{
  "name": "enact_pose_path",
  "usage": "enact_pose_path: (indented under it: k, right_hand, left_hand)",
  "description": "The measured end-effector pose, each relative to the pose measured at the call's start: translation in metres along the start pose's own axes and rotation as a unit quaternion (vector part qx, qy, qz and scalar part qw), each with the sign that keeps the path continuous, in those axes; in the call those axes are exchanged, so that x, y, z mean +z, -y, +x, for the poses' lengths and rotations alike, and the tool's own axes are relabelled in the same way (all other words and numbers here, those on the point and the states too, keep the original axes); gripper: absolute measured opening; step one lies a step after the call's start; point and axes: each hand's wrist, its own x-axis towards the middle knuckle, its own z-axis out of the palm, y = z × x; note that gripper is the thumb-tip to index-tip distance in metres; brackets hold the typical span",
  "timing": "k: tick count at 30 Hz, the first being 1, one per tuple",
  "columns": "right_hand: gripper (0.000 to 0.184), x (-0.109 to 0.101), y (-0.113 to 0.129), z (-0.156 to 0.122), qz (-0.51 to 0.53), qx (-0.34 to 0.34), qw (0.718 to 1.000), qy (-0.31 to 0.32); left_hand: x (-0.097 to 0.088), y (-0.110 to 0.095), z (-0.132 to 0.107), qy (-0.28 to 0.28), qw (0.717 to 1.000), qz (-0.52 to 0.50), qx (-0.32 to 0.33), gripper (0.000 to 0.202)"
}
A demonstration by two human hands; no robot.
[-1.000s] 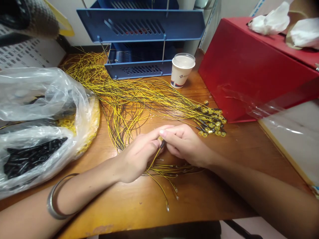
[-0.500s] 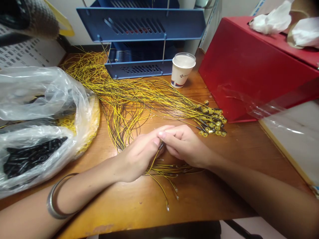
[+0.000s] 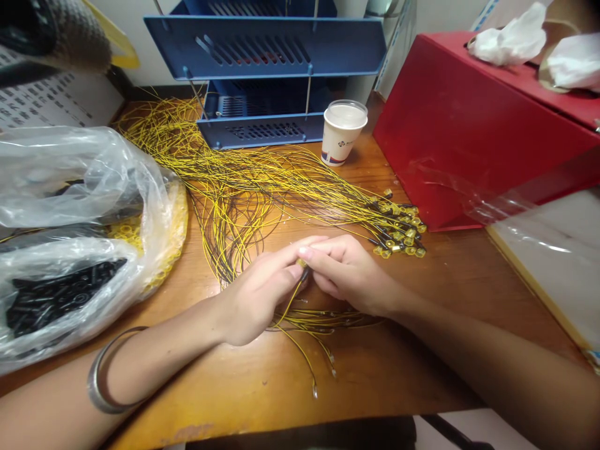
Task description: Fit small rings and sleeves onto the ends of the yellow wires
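My left hand (image 3: 267, 284) and my right hand (image 3: 344, 269) meet over the middle of the table, both closed with fingertips together. Between them is the end of a yellow-and-black wire (image 3: 296, 290), with a small yellow cap and black sleeve (image 3: 304, 270) partly showing; the fingers hide the rest. Below the hands lies a bunch of loose wires (image 3: 309, 322) with small clear tips. Behind them a large bundle of yellow-and-black wires (image 3: 281, 169) runs to the right, ending in several yellow caps with black sleeves (image 3: 400, 231).
Plastic bags (image 3: 154, 181) at left hold black sleeves (image 3: 60, 294) and yellow caps (image 3: 166, 259). A blue tray rack (image 3: 267, 47) stands behind, beside a paper cup (image 3: 343, 134). A red box (image 3: 478, 137) fills the right side. The wooden table's front edge (image 3: 262, 425) runs below.
My hands stay together in almost the same place. Slightly more of the yellow cap shows between my fingertips.
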Motion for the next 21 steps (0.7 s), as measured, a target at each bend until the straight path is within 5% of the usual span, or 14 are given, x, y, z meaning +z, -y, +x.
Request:
enact_pose_path:
  k: [21]
  right_hand:
    - [0.055, 0.0032, -0.0016, -0.0004, 0.016, 0.052, 0.999, 0.005]
  left_hand:
    - [-0.0052, 0.0019, -0.0003, 0.048, 0.998, 0.040, 0.012, 0.052]
